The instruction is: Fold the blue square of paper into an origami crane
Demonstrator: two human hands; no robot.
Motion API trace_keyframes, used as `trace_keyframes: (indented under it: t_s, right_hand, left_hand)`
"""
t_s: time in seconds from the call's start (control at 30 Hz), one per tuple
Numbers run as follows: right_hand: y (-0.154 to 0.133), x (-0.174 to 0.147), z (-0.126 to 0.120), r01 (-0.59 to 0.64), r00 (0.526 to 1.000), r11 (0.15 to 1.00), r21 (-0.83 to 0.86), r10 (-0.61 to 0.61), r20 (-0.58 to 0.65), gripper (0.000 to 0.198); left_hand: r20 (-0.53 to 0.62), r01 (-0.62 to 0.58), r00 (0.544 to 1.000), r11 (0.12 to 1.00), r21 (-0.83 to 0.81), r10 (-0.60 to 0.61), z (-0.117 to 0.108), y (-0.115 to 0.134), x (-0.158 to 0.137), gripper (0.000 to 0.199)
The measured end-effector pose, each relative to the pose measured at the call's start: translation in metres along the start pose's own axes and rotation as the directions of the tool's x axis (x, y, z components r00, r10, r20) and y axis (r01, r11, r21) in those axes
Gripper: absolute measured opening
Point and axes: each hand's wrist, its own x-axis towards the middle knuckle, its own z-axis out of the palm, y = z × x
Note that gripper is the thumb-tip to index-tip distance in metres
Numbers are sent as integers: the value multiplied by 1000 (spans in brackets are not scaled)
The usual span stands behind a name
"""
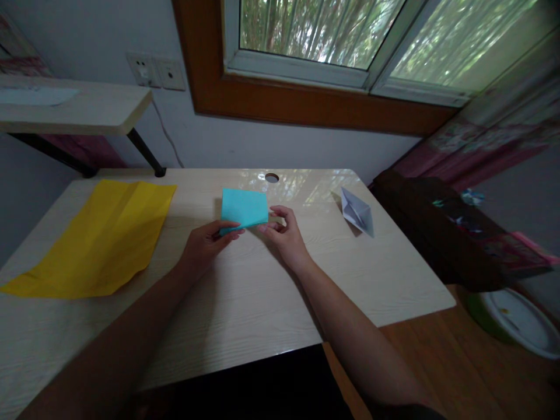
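A turquoise sheet of paper (244, 206), folded along its near edge, is held just over the middle of the desk. My left hand (209, 240) pinches its near left part, with thumb and fingers on the folded edge. At the near right corner my right hand (286, 233) grips the paper between thumb and fingertips, its other fingers curled loosely. A folded white paper boat (356, 211) rests on the desk to the right of my right hand. Further left lies a large yellow sheet of paper (105, 239), creased and a little curled at its near edge.
The pale wooden desk (254, 309) has a round cable hole (272, 178) near its back edge. A raised shelf (74, 111) stands at the back left. Beyond the right edge are a dark brown cabinet (431, 227) and a round white-topped bin (520, 321).
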Motion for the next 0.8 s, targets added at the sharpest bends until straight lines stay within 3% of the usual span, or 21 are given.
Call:
trace_keyframes:
  t_s: [0.07, 0.2, 0.4, 0.5, 0.7, 0.8]
  right_hand:
    - [-1, -1, 2, -35, 999, 998, 60, 35, 7, 70]
    - [-5, -4, 10, -50, 988, 986, 157, 26, 155, 77]
    - [-10, -4, 10, 72, 997, 974, 213, -67, -28, 73]
    - [-11, -4, 9, 68, 998, 974, 218, -69, -2, 77]
    - [-12, -6, 8, 76, 993, 994, -78, -68, 97, 28]
    - [-13, -5, 6, 62, 997, 987, -146, -56, 45, 26]
  left_hand:
    - [-25, -9, 1000, 1000, 7, 9, 0, 3, 0, 33]
    - [-18, -33, 999, 998, 46, 34, 0, 3, 0, 27]
    - [12, -14, 1000, 998, -59, 14, 1, -6, 2, 30]
    - [15, 5, 1000, 999, -52, -4, 0, -8, 2, 33]
    - [95, -43, 995, 996, 76, 35, 0, -7, 0, 23]
    - [158, -55, 987, 995, 79, 42, 0, -7, -1, 23]
